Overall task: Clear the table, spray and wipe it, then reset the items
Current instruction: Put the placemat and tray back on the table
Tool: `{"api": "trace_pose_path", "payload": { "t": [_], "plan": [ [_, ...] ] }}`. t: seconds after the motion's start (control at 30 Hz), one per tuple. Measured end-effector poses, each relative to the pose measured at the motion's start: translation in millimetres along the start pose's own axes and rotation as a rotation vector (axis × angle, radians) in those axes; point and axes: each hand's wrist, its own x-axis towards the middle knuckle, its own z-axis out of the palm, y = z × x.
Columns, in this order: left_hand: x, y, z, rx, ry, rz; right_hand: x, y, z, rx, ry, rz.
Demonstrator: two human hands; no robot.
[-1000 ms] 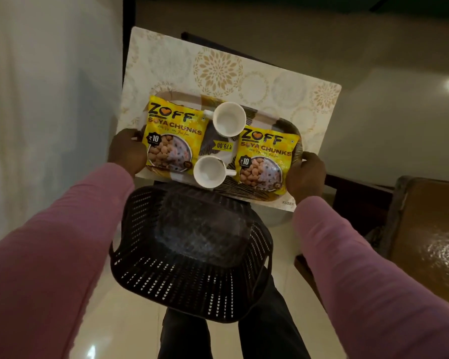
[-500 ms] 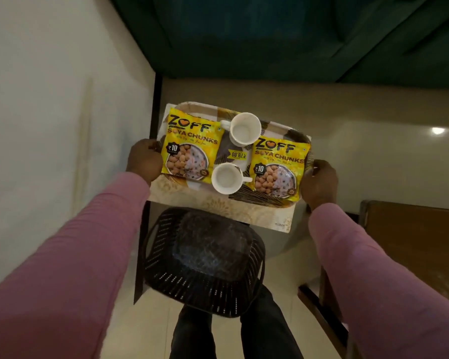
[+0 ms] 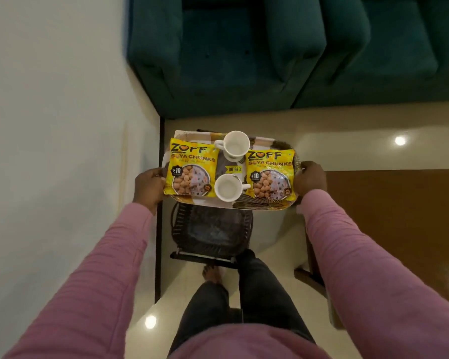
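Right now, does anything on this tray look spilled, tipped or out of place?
Nothing stands out. The far cup and the near cup stand upright and look empty, the left soya chunks packet and the right soya chunks packet lie flat, and the left hand and right hand grip the tray by its ends.

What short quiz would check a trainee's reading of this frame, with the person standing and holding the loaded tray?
1. True or false: the left hand and the right hand each grip one end of the tray.
2. How many white cups stand on the tray? A one, B two, C four.
3. Fill in: each of the yellow packets reads "Zoff soya ___".

Key: 1 true; 2 B; 3 chunks.
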Motion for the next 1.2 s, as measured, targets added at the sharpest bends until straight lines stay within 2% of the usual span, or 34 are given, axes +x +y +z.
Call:
{"api": "trace_pose_path", "payload": {
  "t": [0.33,0.6,0.9,1.2],
  "plan": [
    [-81.0,-45.9,-53.2,-0.006,-0.053,0.108,-117.2,43.6,-9.4,0.071,0.076,0.033],
    [-126.1,-74.5,-47.8,-0.002,-0.049,0.154,-151.7,80.2,-32.6,0.049,0.052,0.030],
    [-195.0,-105.0,7.2,-0.020,0.009,0.150,-147.7,144.4,-78.5,0.031,0.061,-0.076],
    [-283.4,-154.4,109.6,-0.119,0.085,0.074,-127.0,233.0,-157.4,-0.050,0.007,-0.087]
  ]
}}
